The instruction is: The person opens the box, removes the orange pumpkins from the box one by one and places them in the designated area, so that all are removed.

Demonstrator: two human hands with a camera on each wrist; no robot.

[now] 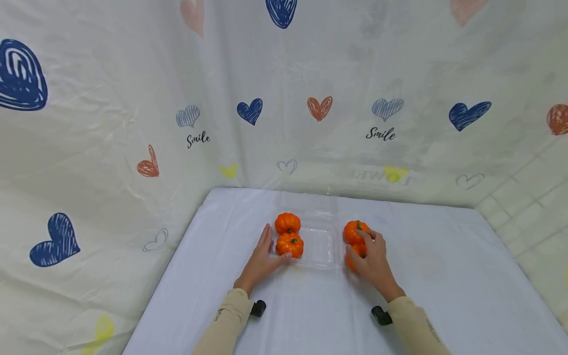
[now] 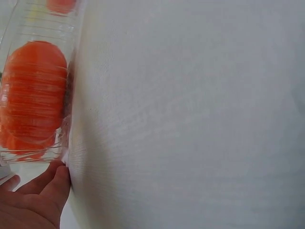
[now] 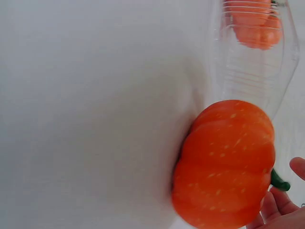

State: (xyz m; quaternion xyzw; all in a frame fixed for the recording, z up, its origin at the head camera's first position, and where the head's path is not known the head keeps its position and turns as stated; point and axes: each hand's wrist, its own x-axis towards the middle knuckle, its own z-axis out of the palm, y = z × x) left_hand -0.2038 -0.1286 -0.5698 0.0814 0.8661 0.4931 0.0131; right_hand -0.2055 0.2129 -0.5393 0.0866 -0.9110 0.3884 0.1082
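A clear plastic container [image 1: 318, 246] lies on the table with two small orange pumpkins, a far one [image 1: 287, 223] and a near one [image 1: 290, 245], in its left half. My left hand [image 1: 263, 264] rests at its left side, fingers extended along the wall and thumb by the near edge; the left wrist view shows fingertips [image 2: 56, 174] right at the container's end. Right of the container sit two more pumpkins, one farther [image 1: 353, 230] and one nearer [image 1: 355, 257]. Over these reaches my right hand [image 1: 372, 259], thumb and fingers spread, partly covering the nearer pumpkin.
The container's clear lid [image 1: 306, 201] stands raised at the back. A white cloth covers the table [image 1: 426, 251]. Behind it hangs a pale curtain [image 1: 284, 143] printed with hearts. Dark wrist cameras [image 1: 259, 308] sit below both wrists.
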